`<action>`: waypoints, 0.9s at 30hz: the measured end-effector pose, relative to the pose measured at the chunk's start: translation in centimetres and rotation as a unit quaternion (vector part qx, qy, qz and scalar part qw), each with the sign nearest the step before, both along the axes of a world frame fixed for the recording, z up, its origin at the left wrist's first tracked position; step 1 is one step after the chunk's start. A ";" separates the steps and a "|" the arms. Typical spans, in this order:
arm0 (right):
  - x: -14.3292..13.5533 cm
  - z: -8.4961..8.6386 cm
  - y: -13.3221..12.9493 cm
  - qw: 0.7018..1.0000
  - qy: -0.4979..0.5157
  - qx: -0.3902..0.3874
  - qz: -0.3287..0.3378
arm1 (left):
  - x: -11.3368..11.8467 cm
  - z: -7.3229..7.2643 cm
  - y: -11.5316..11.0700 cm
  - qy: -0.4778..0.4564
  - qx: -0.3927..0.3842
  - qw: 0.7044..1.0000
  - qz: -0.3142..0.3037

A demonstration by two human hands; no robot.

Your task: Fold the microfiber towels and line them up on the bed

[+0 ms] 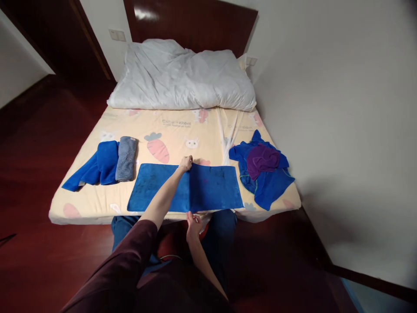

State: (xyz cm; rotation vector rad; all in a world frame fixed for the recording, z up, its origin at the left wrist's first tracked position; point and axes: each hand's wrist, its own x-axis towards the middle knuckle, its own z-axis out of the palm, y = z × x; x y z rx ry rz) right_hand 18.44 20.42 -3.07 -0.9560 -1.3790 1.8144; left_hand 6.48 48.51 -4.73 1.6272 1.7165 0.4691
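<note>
Cloth [193, 189] of blue fabric, rectangular, lies along the foot of a cream, rabbit-print bed [130, 126], apparently being creased midway between the left hand [186, 163], pinching its headward edge, and the right hand [194, 224], fingertips at its footward edge, grip unclear, matched tension seemingly called for next.
</note>
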 end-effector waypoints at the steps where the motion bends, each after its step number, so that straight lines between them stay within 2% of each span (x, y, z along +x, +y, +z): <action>1: -0.2 -0.5 -0.6 0.998 -0.007 0.001 -0.067 | 0.0 0.6 -0.2 -0.012 0.005 1.000 0.003; 5: 0.7 -1.5 -2.4 0.951 -0.032 0.019 -0.308 | -0.5 4.1 -1.5 -0.075 0.044 0.996 0.022; 8: 3.8 -0.8 -2.6 0.876 -0.082 0.085 -0.468 | -1.5 8.0 -3.4 -0.122 0.092 0.987 0.044; 10: 6.4 0.6 -1.8 0.835 -0.118 0.135 -0.520 | -2.6 11.1 -4.8 -0.182 0.131 0.972 0.068; 11: 7.7 1.7 -1.0 0.829 -0.128 0.154 -0.523 | -3.2 12.7 -5.5 -0.223 0.149 0.960 0.082; 14: 11.0 6.2 2.3 0.820 -0.116 0.215 -0.518 | -5.3 18.0 -7.5 -0.346 0.191 0.912 0.109; 18: 13.1 14.6 7.9 0.810 -0.086 0.315 -0.487 | -8.1 24.5 -9.4 -0.412 0.255 0.870 0.092; 23: 13.2 24.9 14.4 0.799 -0.036 0.395 -0.451 | -11.2 31.0 -10.4 -0.368 0.356 0.855 0.085; 27: 12.9 30.6 17.5 0.804 -0.021 0.434 -0.406 | -13.4 34.8 -11.0 -0.293 0.422 0.854 0.083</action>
